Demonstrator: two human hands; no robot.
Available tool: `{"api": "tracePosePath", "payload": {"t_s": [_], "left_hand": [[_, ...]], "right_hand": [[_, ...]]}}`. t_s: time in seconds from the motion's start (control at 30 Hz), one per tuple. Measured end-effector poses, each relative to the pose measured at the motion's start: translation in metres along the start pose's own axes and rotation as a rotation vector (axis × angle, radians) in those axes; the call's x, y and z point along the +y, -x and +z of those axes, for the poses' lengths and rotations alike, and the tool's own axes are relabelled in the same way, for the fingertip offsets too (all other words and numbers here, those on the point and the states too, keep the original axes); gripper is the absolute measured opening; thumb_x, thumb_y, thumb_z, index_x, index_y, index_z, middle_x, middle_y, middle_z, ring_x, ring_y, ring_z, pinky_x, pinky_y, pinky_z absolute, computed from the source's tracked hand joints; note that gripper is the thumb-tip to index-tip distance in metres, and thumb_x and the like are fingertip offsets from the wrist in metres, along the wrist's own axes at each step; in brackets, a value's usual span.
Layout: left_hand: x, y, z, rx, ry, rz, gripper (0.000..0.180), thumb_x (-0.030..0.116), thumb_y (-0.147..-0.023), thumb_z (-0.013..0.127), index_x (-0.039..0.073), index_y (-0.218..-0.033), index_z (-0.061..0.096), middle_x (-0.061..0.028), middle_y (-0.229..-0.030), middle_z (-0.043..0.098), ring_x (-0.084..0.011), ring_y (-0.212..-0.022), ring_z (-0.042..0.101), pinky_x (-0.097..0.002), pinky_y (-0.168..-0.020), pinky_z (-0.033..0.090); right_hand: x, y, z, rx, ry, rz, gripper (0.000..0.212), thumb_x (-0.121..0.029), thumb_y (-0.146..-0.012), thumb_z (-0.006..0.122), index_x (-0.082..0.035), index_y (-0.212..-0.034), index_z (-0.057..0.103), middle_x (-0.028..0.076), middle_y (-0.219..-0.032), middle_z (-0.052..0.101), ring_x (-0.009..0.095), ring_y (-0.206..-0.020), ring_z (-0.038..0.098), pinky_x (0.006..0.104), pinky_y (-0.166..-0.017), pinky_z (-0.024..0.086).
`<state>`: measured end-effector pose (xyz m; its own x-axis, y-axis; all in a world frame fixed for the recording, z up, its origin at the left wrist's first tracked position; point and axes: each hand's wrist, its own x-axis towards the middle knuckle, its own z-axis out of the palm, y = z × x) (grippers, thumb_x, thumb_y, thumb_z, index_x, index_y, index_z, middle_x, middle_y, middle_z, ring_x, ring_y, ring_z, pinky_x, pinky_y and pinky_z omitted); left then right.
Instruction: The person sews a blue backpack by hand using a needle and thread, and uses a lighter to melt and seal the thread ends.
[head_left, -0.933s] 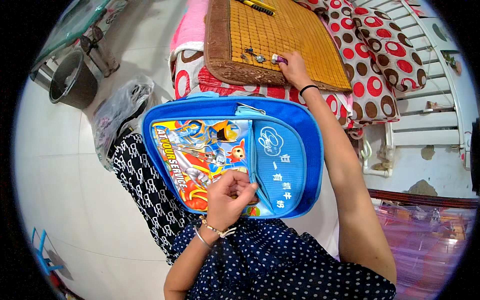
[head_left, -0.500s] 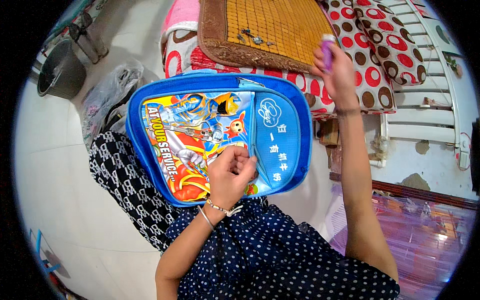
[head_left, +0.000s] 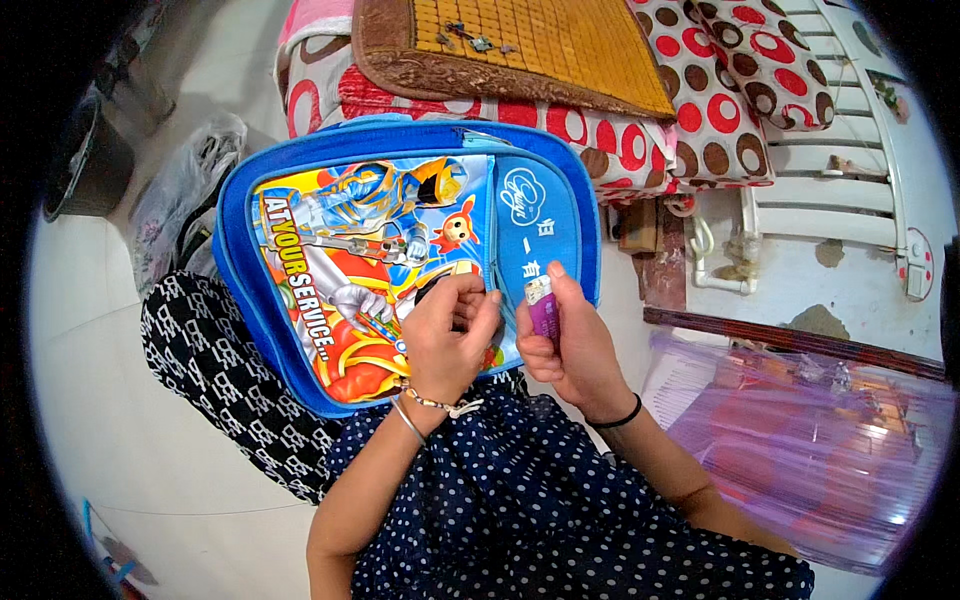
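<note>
A blue backpack with a cartoon front panel lies tilted across my lap, its top toward the bed. My left hand is closed at the edge of that panel, beside the seam of the plain blue pocket. Its thumb and fingers pinch together, and whatever is between them is hidden. To its right, just over the pocket's lower part, my right hand grips a purple lighter. The lighter's metal top points up, with my thumb next to it. A small gap separates the two hands.
Beyond the backpack is a bed with a brown-edged mat holding small metal pieces. A spotted pillow lies by a white rail. Left are a dark bucket and plastic bag; right, a purple-covered crate-like thing.
My right hand has come down from over the bed with the lighter, to beside my left hand. The left hand stays pinched at the backpack. The whole view has shifted slightly.
</note>
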<state>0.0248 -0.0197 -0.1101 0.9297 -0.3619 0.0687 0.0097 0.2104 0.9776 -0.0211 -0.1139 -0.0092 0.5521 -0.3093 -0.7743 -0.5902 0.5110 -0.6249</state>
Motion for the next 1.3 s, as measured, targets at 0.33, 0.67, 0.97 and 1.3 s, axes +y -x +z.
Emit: {"api": "tracePosePath", "payload": {"t_s": [0.33,0.67,0.97,1.3], "left_hand": [[-0.001,-0.001,-0.006,0.004,-0.051,0.049,0.012,0.004,-0.076,0.063,-0.002,-0.084,0.056,-0.0050,-0.070,0.060,-0.0082,-0.058,0.057,-0.0209,-0.053,0.047],[0.006,-0.002,-0.006,-0.013,-0.061,0.059,0.012,0.002,-0.074,0.064,-0.002,-0.083,0.057,-0.0056,-0.070,0.059,-0.0100,-0.058,0.058,-0.0215,-0.052,0.047],[0.005,-0.001,-0.007,-0.031,-0.076,0.082,0.013,0.003,-0.073,0.065,-0.001,-0.081,0.057,-0.0063,-0.069,0.059,-0.0104,-0.058,0.058,-0.0223,-0.052,0.047],[0.007,-0.002,-0.009,-0.051,-0.070,0.089,0.014,0.004,-0.073,0.066,0.000,-0.083,0.057,-0.0061,-0.068,0.057,-0.0120,-0.055,0.057,-0.0223,-0.051,0.045]], "right_hand": [[0.010,0.000,0.017,0.103,-0.037,-0.142,0.050,-0.047,-0.092,0.032,-0.002,-0.084,0.053,0.000,-0.057,0.044,0.007,-0.037,0.032,0.0195,-0.033,0.023],[0.005,-0.004,0.011,0.180,0.010,0.050,0.053,-0.054,-0.088,0.032,-0.008,-0.069,0.048,-0.003,-0.048,0.033,0.005,-0.033,0.021,0.0189,-0.030,0.014],[0.009,-0.008,0.012,0.153,-0.010,0.001,0.050,-0.050,-0.088,0.036,-0.010,-0.059,0.042,-0.004,-0.043,0.033,0.007,-0.031,0.024,0.0217,-0.030,0.014],[0.011,-0.013,0.005,0.097,0.047,0.007,0.049,-0.045,-0.089,0.034,-0.010,-0.055,0.041,-0.002,-0.041,0.034,0.008,-0.029,0.023,0.0228,-0.029,0.014]]}}
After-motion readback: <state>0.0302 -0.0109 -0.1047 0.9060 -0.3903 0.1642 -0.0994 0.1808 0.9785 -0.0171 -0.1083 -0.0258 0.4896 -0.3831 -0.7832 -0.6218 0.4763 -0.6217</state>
